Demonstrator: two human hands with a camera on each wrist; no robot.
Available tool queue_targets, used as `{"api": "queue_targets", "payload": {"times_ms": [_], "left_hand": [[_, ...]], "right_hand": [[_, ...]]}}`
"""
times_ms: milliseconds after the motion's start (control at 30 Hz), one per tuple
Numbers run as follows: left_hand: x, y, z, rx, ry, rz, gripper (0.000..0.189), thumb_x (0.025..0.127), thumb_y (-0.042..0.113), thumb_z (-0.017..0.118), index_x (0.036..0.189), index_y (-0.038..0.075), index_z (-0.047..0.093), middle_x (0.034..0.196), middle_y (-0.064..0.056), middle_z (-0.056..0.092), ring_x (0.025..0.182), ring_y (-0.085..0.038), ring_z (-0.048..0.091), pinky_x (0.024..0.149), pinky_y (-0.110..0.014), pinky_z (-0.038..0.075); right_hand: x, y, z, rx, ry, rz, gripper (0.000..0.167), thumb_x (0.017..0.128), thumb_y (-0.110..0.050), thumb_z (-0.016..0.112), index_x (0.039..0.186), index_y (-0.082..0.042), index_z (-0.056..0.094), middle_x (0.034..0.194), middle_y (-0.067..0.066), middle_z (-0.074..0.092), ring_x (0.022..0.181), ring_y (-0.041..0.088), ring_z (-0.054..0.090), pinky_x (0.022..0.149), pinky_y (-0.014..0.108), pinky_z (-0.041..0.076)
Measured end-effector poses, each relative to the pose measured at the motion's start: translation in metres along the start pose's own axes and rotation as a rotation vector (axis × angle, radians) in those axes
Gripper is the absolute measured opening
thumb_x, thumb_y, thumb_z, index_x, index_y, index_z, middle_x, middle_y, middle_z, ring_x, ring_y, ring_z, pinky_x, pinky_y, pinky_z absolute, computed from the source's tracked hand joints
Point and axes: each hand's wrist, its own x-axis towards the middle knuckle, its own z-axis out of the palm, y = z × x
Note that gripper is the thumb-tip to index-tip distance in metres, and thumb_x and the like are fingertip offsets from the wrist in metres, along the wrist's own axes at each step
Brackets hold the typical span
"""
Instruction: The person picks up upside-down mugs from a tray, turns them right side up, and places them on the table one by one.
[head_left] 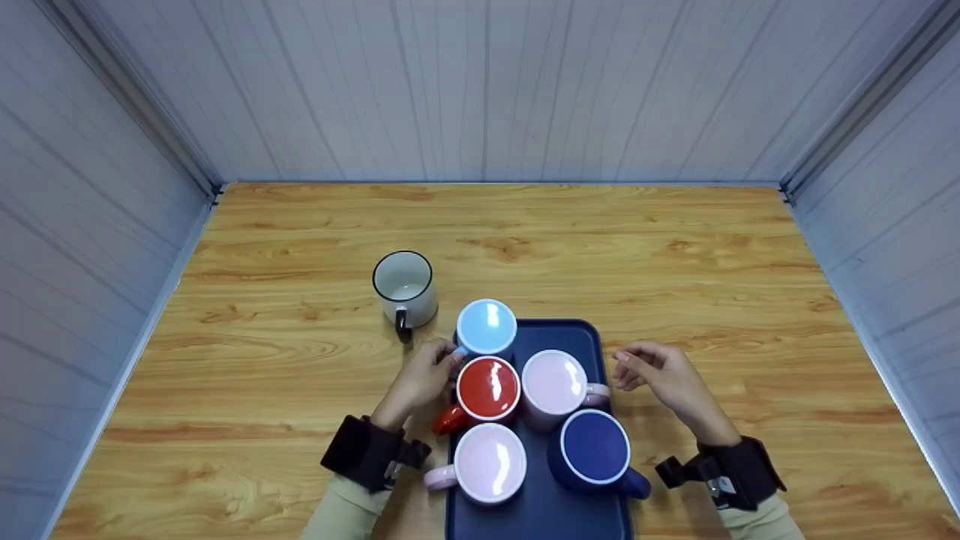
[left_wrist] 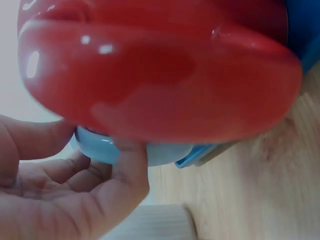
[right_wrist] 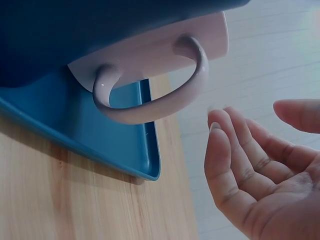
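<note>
1. Location: the light blue mug (head_left: 487, 328) stands upright at the rear left corner of the tray (head_left: 540, 519). Whether its base sits fully flat cannot be told.
2. Left hand (head_left: 424, 376): thumb and fingers are closed in a pinch on the handle of the light blue mug. The red mug (head_left: 488, 388) hides part of this contact in the wrist view.
3. Right hand (head_left: 664, 375): fingers are half open and loosely curled, thumb set apart, holding nothing. It hangs beside the right edge of the tray, near the handle of the rear pink mug (head_left: 554, 381).
4. Adjacent items: the front pink mug (head_left: 490, 463) and the dark blue mug (head_left: 595, 448) also stand on the tray. The white mug (head_left: 403, 289) stands off it, on the worktop (head_left: 712, 285).
5. Handling: the glossy walls suggest glazed ceramic; expect a stiff, moderately heavy body, slippery on its sides and liable to chip if knocked.
6. Grip point: take hold by the handle. A fingertip pinch probably resists tilting poorly; steady the opposite wall with the second hand.
7. Caution: the red mug is close in front. Keep knuckles and rims clear of it.
</note>
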Motion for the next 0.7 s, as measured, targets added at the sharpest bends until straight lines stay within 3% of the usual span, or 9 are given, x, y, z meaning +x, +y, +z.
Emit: {"api": "queue_targets", "payload": {"times_ms": [200, 467, 700], "left_hand": [[0.0015, 0.0024, -0.0011, 0.110, 0.029, 0.040, 0.012, 0.091, 0.005, 0.051, 0.086, -0.004, 0.059, 0.072, -0.004, 0.054, 0.067, -0.016, 0.051, 0.059, -0.027, 0.044], [0.0049, -0.0002, 0.0010, 0.316, 0.066, 0.191, 0.008, 0.085, 0.003, 0.058, 0.082, -0.004, 0.057, 0.077, -0.011, 0.057, 0.076, -0.025, 0.052, 0.070, -0.038, 0.044], [0.0046, -0.0009, 0.0055, 0.310, 0.115, 0.214, 0.006, 0.086, 0.001, 0.056, 0.084, -0.004, 0.057, 0.079, -0.013, 0.058, 0.080, -0.027, 0.053, 0.073, -0.041, 0.044]], "right_hand": [[-0.0001, -0.0009, -0.0004, -0.014, -0.006, 0.008, 0.027, 0.092, -0.010, 0.054, 0.100, 0.015, 0.056, 0.079, 0.023, 0.060, 0.067, 0.027, 0.064, 0.064, 0.037, 0.053], [0.0002, -0.0015, -0.0008, -0.027, -0.005, 0.018, 0.027, 0.092, -0.011, 0.054, 0.099, 0.015, 0.056, 0.079, 0.023, 0.060, 0.068, 0.027, 0.064, 0.064, 0.036, 0.053], [0.0003, -0.0013, -0.0016, -0.035, 0.002, 0.032, 0.030, 0.092, -0.011, 0.054, 0.101, 0.017, 0.054, 0.079, 0.021, 0.060, 0.068, 0.026, 0.063, 0.065, 0.036, 0.053]]}}
